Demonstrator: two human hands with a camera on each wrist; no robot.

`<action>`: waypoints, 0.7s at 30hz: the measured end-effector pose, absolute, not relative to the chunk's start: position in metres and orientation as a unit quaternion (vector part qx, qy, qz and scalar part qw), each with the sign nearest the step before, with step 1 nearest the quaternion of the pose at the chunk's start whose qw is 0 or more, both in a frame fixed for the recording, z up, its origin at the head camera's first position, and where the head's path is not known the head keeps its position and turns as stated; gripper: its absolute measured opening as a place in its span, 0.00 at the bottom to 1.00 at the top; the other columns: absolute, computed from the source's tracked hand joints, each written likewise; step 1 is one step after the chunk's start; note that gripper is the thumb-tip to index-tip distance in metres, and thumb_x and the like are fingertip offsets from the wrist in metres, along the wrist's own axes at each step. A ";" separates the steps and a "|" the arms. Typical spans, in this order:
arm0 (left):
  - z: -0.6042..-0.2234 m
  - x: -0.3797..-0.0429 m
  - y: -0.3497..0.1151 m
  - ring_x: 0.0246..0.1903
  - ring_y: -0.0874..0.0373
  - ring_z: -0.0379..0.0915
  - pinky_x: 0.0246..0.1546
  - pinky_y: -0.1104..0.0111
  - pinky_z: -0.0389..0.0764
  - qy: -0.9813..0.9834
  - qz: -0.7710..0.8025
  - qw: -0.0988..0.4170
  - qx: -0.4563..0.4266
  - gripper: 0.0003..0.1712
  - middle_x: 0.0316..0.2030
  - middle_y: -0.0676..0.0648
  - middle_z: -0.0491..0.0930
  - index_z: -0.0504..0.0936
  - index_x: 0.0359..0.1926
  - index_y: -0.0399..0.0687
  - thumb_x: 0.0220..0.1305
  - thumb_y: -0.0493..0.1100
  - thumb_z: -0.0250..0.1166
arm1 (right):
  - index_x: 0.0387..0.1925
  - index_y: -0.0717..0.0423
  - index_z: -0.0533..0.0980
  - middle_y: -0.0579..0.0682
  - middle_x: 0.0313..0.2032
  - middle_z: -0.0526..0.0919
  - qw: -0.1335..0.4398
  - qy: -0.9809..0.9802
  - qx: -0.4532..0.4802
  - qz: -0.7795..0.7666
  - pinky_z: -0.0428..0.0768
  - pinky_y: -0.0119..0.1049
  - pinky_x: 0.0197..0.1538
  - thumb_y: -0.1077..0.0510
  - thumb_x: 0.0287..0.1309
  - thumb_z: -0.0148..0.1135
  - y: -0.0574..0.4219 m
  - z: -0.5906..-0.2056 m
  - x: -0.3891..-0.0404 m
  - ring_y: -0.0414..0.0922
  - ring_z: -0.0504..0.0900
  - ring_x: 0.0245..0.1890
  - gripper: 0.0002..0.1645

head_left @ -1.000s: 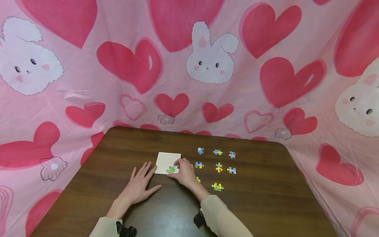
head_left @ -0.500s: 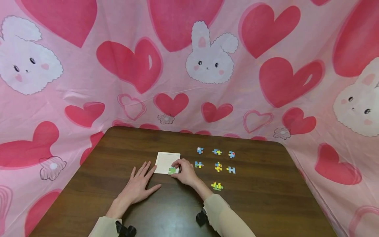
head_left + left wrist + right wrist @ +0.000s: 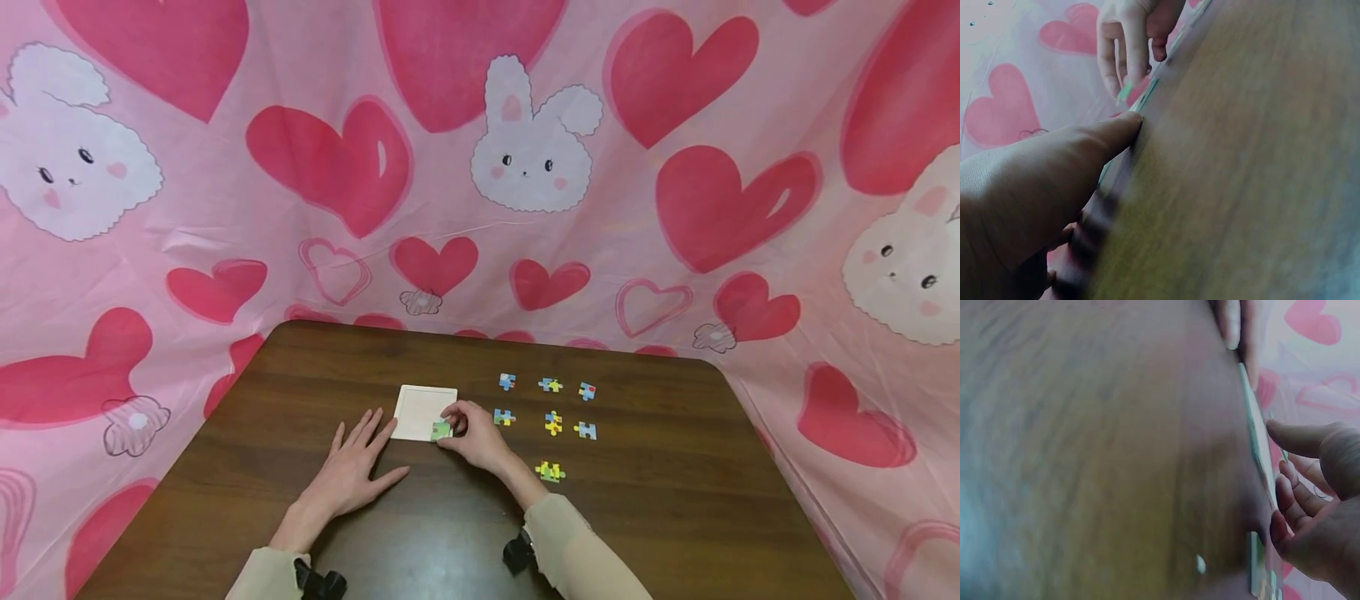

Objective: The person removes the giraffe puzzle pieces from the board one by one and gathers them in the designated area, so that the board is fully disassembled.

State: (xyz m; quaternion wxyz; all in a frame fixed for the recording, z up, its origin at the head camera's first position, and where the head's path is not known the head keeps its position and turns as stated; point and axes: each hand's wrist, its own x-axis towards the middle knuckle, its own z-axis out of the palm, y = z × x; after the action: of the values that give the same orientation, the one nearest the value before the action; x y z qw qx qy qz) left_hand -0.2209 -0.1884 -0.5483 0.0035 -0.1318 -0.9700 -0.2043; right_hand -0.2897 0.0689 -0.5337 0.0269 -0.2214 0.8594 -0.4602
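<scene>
A square white puzzle tray lies left of the middle of the table. My right hand pinches a green puzzle piece between thumb and fingers over the tray's near right corner. In the left wrist view that green piece hangs from the fingertips, standing on edge. Flat on the table, my left hand has its fingers spread, with the index fingertip at the tray's left edge. The thumb points toward the near side of the tray.
Several blue and yellow puzzle pieces, such as a yellow-green piece and a blue piece, lie in loose rows right of the tray on the brown wooden table. Behind hangs a pink curtain with hearts and rabbits.
The green piece has shifted slightly right toward the tray's near right corner and turned straighter. A yellow piece beside my right wrist is now covered by it. My left hand has stayed put.
</scene>
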 end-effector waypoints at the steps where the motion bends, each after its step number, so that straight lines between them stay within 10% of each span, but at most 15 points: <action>1: -0.548 -0.221 -0.188 0.87 0.32 0.51 0.81 0.23 0.46 -0.970 -0.203 0.004 -0.132 0.54 0.86 0.33 0.57 0.66 0.85 0.47 0.72 0.73 0.66 | 0.49 0.63 0.84 0.58 0.39 0.84 0.029 0.856 -0.220 -0.468 0.73 0.27 0.40 0.64 0.56 0.84 0.071 -0.532 -0.289 0.41 0.74 0.35 0.21; 21: -0.549 -0.221 -0.187 0.86 0.32 0.53 0.81 0.23 0.47 -0.971 -0.200 0.012 -0.134 0.53 0.86 0.33 0.59 0.67 0.84 0.46 0.72 0.72 0.66 | 0.49 0.62 0.85 0.55 0.40 0.87 0.017 0.855 -0.166 -0.490 0.78 0.29 0.44 0.66 0.55 0.84 0.155 -0.519 -0.268 0.41 0.78 0.38 0.21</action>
State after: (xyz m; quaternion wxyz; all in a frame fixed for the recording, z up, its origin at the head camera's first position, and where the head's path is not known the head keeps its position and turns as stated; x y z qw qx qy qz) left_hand -0.2206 -0.1871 -0.5487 0.0118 -0.1342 -0.9705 -0.1999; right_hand -0.2679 0.1547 -0.5191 0.0171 -0.1665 0.8555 -0.4901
